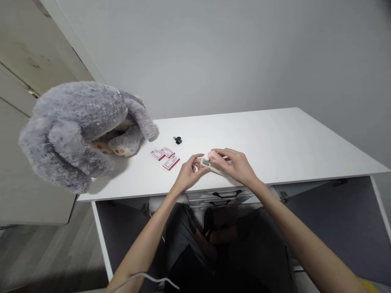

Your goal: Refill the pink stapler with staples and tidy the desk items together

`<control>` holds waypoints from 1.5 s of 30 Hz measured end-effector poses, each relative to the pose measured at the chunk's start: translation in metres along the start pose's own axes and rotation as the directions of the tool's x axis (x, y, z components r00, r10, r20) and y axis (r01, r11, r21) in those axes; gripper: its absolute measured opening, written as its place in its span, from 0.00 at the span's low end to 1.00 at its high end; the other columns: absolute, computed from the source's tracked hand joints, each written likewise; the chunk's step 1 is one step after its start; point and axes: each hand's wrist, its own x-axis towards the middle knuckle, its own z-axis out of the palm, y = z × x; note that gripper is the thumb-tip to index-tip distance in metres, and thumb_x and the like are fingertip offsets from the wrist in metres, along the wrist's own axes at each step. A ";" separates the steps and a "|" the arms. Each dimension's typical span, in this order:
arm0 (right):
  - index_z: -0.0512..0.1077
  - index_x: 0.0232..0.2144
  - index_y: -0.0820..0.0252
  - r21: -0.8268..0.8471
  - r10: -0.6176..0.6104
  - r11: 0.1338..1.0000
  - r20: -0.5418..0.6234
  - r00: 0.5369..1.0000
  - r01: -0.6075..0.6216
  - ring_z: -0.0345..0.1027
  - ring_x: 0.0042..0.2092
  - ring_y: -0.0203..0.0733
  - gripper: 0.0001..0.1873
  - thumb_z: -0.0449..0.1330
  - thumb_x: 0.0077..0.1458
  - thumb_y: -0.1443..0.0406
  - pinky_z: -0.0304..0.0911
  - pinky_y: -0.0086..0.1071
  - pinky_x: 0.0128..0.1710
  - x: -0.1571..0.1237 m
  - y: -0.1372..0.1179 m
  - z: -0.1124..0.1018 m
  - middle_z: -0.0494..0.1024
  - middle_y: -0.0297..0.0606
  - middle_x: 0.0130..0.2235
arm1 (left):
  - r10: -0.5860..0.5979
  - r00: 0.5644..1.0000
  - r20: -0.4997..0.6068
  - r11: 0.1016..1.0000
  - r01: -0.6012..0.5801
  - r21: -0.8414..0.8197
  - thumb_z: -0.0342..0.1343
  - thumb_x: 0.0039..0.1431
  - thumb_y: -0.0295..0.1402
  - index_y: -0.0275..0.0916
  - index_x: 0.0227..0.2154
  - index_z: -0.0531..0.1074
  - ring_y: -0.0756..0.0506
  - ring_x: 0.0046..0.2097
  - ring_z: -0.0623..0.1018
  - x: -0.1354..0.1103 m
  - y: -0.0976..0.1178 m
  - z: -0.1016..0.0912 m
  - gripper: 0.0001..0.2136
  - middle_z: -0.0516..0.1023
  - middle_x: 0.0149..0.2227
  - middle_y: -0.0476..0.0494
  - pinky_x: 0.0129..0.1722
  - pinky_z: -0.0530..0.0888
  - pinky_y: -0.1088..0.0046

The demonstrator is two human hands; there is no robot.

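Note:
Both hands meet over the front middle of a white desk [275, 138]. My right hand [236, 165] is wrapped round a small cream-coloured stapler [210, 164], holding it just above the desk. My left hand [188, 173] pinches at the stapler's left end, where a metal part shows. To the left of my hands lie three small red-and-white staple boxes [165, 156]. A small black object [177, 140] sits behind them.
A large grey plush toy [82, 130] sits on the desk's left end, overhanging its edge. A grey wall stands behind the desk. Under the desk's front edge is a drawer with black handles [224, 196]. A white cable [143, 278] crosses my lap.

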 end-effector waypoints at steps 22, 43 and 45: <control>0.82 0.45 0.59 -0.132 0.427 0.867 -0.302 0.853 -0.481 0.78 0.43 0.53 0.22 0.67 0.54 0.52 0.69 0.44 0.46 0.033 0.058 -0.021 0.86 0.45 0.41 | -0.012 0.998 -0.067 1.000 0.013 0.026 0.66 0.64 0.44 0.39 0.48 0.78 0.48 0.36 0.75 -0.001 0.004 0.002 0.17 0.82 0.39 0.45 0.35 0.70 0.71; 0.75 0.43 0.58 0.029 0.435 0.890 -0.348 0.830 -0.454 0.77 0.44 0.54 0.39 0.42 0.69 0.34 0.68 0.47 0.52 -0.022 0.099 -0.037 0.84 0.50 0.40 | 0.130 0.987 -0.096 0.977 -0.111 0.180 0.57 0.71 0.42 0.40 0.48 0.77 0.45 0.41 0.78 -0.006 0.012 -0.006 0.12 0.80 0.42 0.41 0.43 0.74 0.67; 0.75 0.46 0.58 0.090 0.435 0.898 -0.332 0.837 -0.430 0.78 0.44 0.53 0.38 0.48 0.67 0.33 0.70 0.47 0.51 -0.035 0.109 -0.039 0.84 0.48 0.41 | 0.266 0.960 -0.083 0.914 -0.224 0.338 0.55 0.72 0.40 0.41 0.52 0.75 0.41 0.51 0.79 -0.014 0.011 -0.019 0.12 0.80 0.50 0.37 0.55 0.74 0.61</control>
